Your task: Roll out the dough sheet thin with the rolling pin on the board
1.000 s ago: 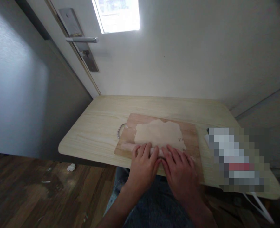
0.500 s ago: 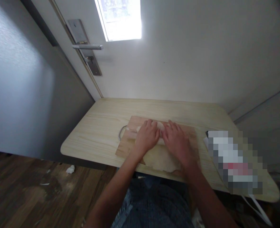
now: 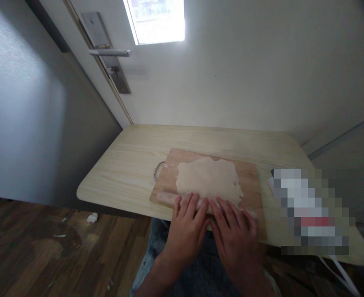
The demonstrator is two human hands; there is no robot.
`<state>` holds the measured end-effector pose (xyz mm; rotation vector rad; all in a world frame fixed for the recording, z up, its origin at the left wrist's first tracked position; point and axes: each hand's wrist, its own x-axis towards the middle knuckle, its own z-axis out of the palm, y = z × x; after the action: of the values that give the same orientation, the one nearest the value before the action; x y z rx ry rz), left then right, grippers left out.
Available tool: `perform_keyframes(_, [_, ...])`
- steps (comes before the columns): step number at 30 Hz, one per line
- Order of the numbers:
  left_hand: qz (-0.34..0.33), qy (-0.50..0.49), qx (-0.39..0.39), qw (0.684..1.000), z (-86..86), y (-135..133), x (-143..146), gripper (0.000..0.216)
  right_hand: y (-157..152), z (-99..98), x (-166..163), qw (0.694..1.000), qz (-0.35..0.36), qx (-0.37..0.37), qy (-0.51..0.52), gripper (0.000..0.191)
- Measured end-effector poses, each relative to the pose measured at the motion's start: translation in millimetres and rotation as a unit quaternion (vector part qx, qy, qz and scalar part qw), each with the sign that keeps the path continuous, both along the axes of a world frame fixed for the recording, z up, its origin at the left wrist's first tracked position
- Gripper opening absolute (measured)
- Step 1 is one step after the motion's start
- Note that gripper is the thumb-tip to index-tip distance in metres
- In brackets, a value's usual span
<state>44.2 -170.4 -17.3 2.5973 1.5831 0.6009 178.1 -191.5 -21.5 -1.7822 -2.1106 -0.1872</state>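
Note:
A flat, ragged-edged sheet of dough [image 3: 208, 177] lies on a wooden cutting board [image 3: 250, 176]. Across the dough's near edge runs a wooden rolling pin [image 3: 167, 198], its left end showing past my fingers. My left hand [image 3: 188, 225] has its fingers bent over the middle of the pin. Close beside it, my right hand [image 3: 235, 231] rests its fingers over the pin's right part, hiding most of it. Both palms are toward the near edge of the board.
The board, with a metal handle [image 3: 157, 170] on its left, sits on a pale wood-grain table [image 3: 116, 165]. To the right lies a pixelated item [image 3: 308, 210] with a white cable [image 3: 344, 274]. Behind the table stands a door with a lever handle [image 3: 112, 53].
Both hands and the rolling pin have moved from the board's far side toward me, to its near edge. The dough sheet, partly covered before, now shows mostly uncovered. The view has shifted slightly.

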Motion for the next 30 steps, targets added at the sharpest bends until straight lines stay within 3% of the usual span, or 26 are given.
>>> perform_keyframes(4, [-0.001,0.030,0.012,0.999,-1.5,15.0,1.7,0.038,14.4,-1.3,6.8,1.000,0.019,0.006,-0.010,0.036])
perform_keyframes(7, [-0.004,0.055,0.031,0.998,3.8,56.5,10.1,0.038,53.2,5.8,13.6,0.999,0.023,-0.007,-0.034,0.038])
perform_keyframes(12, [0.004,0.046,0.004,0.999,16.0,140.3,29.2,0.037,131.3,16.8,26.6,0.999,-0.031,-0.034,-0.010,0.043])
perform_keyframes(15, [0.020,0.036,0.002,0.999,19.4,164.2,34.5,0.038,154.5,18.1,33.3,0.998,-0.033,-0.045,0.003,0.044])
perform_keyframes(19, [0.014,0.041,0.004,0.999,16.4,141.0,28.7,0.035,135.2,17.7,30.1,0.998,-0.016,-0.052,-0.002,0.042])
perform_keyframes(26, [0.049,0.030,0.023,0.998,1.9,39.8,9.8,0.040,39.1,2.2,5.4,1.000,-0.013,-0.005,0.005,0.036])
perform_keyframes(30, [0.055,0.039,0.018,0.998,-3.8,24.2,5.4,0.044,22.2,-5.9,5.5,1.000,-0.003,0.003,0.005,0.038])
